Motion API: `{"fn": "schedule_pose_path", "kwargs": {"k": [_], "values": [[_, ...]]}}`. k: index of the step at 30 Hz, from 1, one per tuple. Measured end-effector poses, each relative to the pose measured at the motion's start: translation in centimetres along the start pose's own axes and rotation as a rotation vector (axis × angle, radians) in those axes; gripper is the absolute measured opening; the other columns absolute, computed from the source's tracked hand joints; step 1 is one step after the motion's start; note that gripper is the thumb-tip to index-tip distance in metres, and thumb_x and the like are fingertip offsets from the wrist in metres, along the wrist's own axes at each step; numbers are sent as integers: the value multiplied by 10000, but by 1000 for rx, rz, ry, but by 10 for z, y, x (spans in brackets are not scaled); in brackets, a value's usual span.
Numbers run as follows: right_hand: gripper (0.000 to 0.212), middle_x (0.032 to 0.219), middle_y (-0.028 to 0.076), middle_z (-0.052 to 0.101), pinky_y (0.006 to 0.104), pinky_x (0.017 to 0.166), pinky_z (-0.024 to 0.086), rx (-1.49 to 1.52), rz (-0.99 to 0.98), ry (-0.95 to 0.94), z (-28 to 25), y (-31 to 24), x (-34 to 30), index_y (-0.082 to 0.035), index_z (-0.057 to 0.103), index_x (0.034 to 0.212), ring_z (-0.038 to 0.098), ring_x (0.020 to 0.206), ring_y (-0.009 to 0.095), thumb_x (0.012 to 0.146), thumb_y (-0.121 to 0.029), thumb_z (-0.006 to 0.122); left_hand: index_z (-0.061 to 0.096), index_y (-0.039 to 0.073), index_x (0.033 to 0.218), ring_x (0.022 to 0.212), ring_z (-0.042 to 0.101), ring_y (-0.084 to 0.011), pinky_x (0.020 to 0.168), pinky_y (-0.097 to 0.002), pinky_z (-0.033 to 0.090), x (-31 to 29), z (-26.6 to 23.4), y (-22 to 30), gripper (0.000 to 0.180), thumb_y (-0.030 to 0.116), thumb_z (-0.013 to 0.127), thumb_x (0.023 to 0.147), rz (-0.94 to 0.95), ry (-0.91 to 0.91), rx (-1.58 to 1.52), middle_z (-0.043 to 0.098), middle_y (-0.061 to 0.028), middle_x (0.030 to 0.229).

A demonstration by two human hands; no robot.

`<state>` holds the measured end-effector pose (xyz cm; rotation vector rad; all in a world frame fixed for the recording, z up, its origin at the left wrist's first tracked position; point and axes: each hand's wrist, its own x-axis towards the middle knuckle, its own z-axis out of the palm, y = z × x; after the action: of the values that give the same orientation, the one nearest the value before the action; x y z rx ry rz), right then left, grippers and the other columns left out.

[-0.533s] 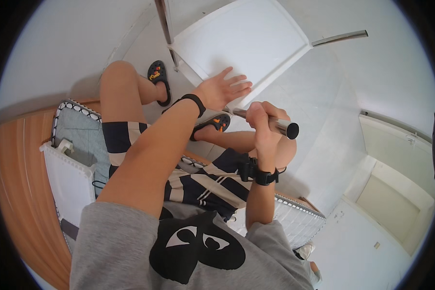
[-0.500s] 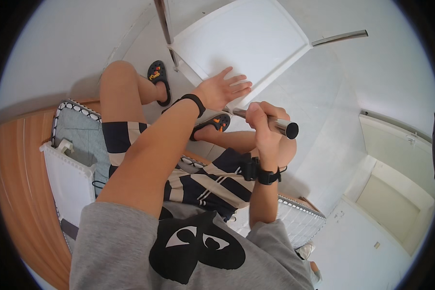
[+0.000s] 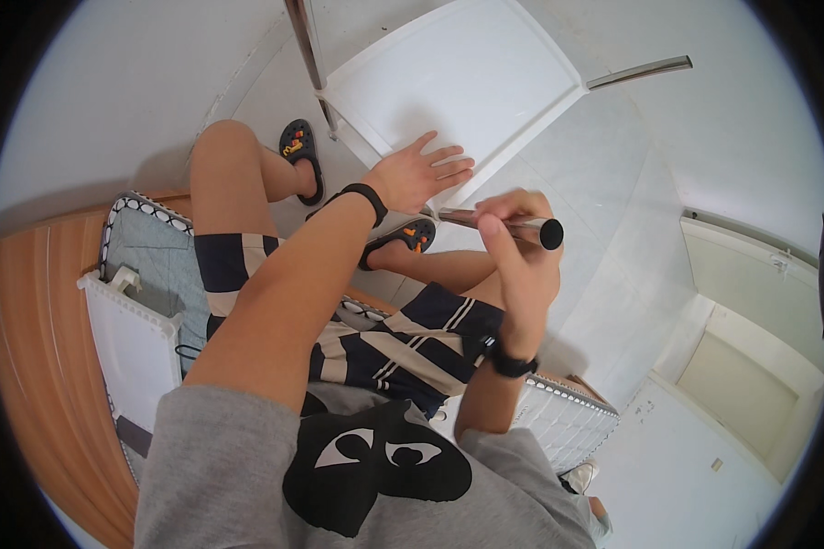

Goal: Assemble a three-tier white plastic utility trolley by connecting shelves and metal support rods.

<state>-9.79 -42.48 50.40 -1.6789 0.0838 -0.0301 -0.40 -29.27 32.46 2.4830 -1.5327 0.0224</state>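
A white rectangular shelf panel point(image 3: 471, 82) with a raised rim stands in front of me, shiny metal tubes at its corners. My left hand point(image 3: 421, 172) lies open near the panel's closest corner, fingers spread over its surface. From that corner a metal tube point(image 3: 538, 231) points toward me, its hollow round end showing. My right hand point(image 3: 524, 265) is wrapped around this tube, with the thumb along the near side and the other fingers partly hidden behind it. Another metal tube point(image 3: 641, 73) sticks out from the right corner, and a longer one point(image 3: 304, 41) runs up at the left corner.
On the bed to my left lies another white plastic panel point(image 3: 137, 334) beside a wood-grain surface point(image 3: 41, 339). My legs and dark clogs point(image 3: 300, 156) are close below the shelf. A white door point(image 3: 705, 467) is at the right, with part of another person's shoe point(image 3: 580, 476) near the bed.
My right hand has shifted its grip on the tube, its thumb and wrist turning. The tube's free end has moved slightly left and up. My left hand stays nearly in place.
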Motion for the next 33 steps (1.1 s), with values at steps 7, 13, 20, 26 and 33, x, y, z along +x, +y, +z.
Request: {"fn": "schedule_pose_path", "kwargs": {"k": [7,13,20,26,33], "values": [[189,682,42,567,249,623,481,-103,-193,737,63,7,-2,10,560,814,549,639,107,913,-136,630,459,157,1357,1363,320,-198,1110,-523,275,2,0,1,623,157,624,756,-6,40,8,377,1,1467],[361,544,10,468,211,484,338,-127,-76,662,63,-5,8,-11,475,630,419,526,55,931,-162,604,483,152,1341,1377,305,-196,1120,-505,269,1,2,3,579,135,600,774,-25,89,-82,394,3,1457],[151,558,-5,543,186,492,326,-102,-200,260,33,-51,6,24,603,712,433,520,27,845,-31,649,479,159,1346,1385,302,-187,1139,-497,246,-2,4,1,570,168,606,789,-35,60,-48,380,9,1472],[178,630,52,539,222,520,379,82,-353,323,1,-48,5,9,511,719,468,551,115,873,-39,587,400,146,1395,1390,299,-193,1139,-489,249,5,-5,0,760,183,705,700,13,-7,-38,349,1,1493],[257,661,102,526,323,664,419,208,-201,608,-6,-12,-40,-15,456,729,474,652,168,948,-146,488,411,57,1379,1389,294,-259,1147,-480,214,-17,-14,6,785,194,712,667,-19,-55,-38,372,-83,1466]]}}
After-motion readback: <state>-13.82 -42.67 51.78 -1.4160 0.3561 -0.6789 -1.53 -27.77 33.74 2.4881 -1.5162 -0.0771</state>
